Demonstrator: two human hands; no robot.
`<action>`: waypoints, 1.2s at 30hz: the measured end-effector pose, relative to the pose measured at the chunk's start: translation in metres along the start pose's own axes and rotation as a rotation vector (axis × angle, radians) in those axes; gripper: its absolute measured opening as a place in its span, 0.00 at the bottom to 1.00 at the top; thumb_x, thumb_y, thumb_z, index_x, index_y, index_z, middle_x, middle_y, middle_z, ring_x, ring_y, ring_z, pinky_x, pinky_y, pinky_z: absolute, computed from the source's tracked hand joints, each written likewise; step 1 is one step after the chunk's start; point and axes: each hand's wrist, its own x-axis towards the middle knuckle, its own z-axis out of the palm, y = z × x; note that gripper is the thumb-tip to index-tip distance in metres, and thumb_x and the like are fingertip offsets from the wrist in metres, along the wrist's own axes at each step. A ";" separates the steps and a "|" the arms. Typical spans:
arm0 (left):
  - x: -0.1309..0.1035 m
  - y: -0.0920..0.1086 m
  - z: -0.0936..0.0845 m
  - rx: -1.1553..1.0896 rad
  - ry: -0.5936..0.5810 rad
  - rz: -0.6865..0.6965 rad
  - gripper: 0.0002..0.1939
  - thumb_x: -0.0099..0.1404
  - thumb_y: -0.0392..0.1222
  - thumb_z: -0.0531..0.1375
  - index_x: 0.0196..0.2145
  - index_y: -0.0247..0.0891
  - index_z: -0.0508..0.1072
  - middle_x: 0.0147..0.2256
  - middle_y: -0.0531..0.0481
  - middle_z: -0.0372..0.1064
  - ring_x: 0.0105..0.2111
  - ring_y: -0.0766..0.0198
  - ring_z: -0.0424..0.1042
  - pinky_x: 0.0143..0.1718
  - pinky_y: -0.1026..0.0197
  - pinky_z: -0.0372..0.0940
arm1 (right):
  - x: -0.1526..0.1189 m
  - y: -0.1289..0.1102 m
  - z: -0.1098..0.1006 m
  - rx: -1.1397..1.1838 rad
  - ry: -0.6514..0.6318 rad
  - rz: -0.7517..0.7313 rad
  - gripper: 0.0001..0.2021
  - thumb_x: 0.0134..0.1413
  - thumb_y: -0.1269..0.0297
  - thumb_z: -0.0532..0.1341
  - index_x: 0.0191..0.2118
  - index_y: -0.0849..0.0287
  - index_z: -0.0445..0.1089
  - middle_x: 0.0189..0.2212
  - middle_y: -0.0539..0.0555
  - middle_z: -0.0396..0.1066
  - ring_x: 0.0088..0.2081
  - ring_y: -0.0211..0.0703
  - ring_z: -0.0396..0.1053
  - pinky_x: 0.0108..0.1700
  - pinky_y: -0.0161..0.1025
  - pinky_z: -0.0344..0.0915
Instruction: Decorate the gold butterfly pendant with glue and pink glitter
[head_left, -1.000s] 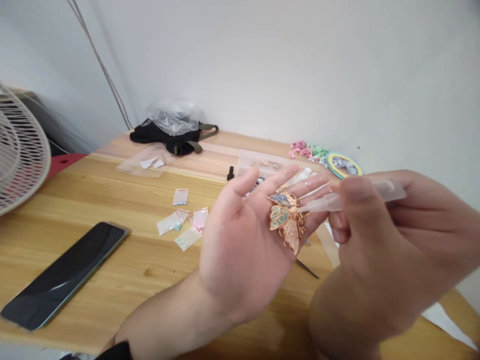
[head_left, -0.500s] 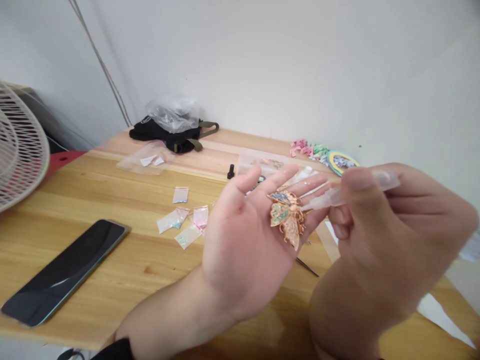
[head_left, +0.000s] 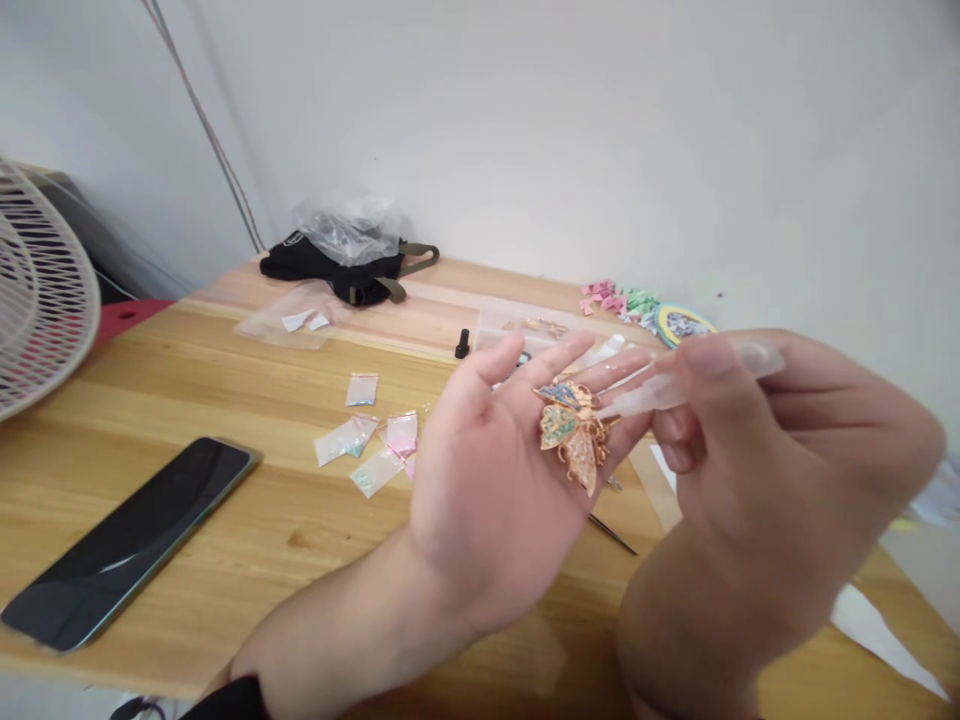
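A gold-coloured metal butterfly ornament with blue, green and pale glittery wing sections lies across the fingers of my left hand. That hand is palm up with its fingers stretched out, carrying the ornament. Between thumb and fingers, my right hand pinches a small translucent squeeze tube. The tube's narrow nozzle points left, at or very near the ornament's body; I cannot tell whether it touches. Several small zip bags with coloured bits lie left of my left hand.
A phone lies at left on the wooden table, near a fan. Behind are a black bag, a small black cap, pink and green scraps and a round yellow-rimmed piece. A thin dark tool lies beneath my hands.
My right hand and the tube have shifted slightly left. My left hand and the butterfly ornament stay almost in place.
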 end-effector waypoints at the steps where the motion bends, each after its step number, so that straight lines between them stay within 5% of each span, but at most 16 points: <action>1: 0.000 0.000 0.000 -0.005 -0.007 0.007 0.33 0.73 0.51 0.45 0.67 0.27 0.60 0.54 0.40 0.75 0.64 0.53 0.66 0.67 0.50 0.59 | 0.000 0.000 0.000 0.008 0.001 0.017 0.13 0.60 0.61 0.67 0.24 0.57 0.73 0.16 0.45 0.64 0.17 0.31 0.59 0.14 0.32 0.53; 8: 0.002 -0.004 -0.001 -0.031 0.006 0.039 0.34 0.71 0.52 0.49 0.66 0.26 0.60 0.54 0.36 0.74 0.63 0.49 0.67 0.67 0.48 0.57 | -0.003 -0.001 -0.003 0.044 -0.043 0.110 0.10 0.61 0.58 0.66 0.29 0.53 0.77 0.18 0.47 0.67 0.20 0.34 0.61 0.18 0.35 0.54; 25: 0.003 -0.001 -0.003 -0.069 0.029 0.008 0.30 0.72 0.53 0.48 0.63 0.32 0.64 0.52 0.38 0.75 0.60 0.52 0.71 0.66 0.50 0.59 | -0.002 -0.005 -0.004 0.234 -0.022 0.079 0.09 0.58 0.69 0.63 0.30 0.50 0.79 0.20 0.48 0.67 0.24 0.37 0.64 0.20 0.36 0.54; 31: 0.004 0.001 -0.002 -0.075 0.049 0.013 0.29 0.73 0.53 0.48 0.64 0.31 0.63 0.56 0.37 0.71 0.63 0.52 0.68 0.68 0.50 0.56 | -0.002 -0.009 -0.004 0.272 -0.011 0.313 0.09 0.54 0.68 0.59 0.35 0.54 0.79 0.26 0.50 0.71 0.27 0.38 0.65 0.28 0.39 0.58; 36: 0.008 0.000 -0.002 -0.084 0.070 -0.015 0.30 0.73 0.53 0.46 0.64 0.31 0.62 0.57 0.37 0.70 0.63 0.52 0.67 0.65 0.52 0.60 | 0.003 0.006 -0.008 0.355 -0.106 0.191 0.09 0.53 0.66 0.62 0.38 0.52 0.79 0.26 0.50 0.76 0.27 0.41 0.69 0.27 0.41 0.63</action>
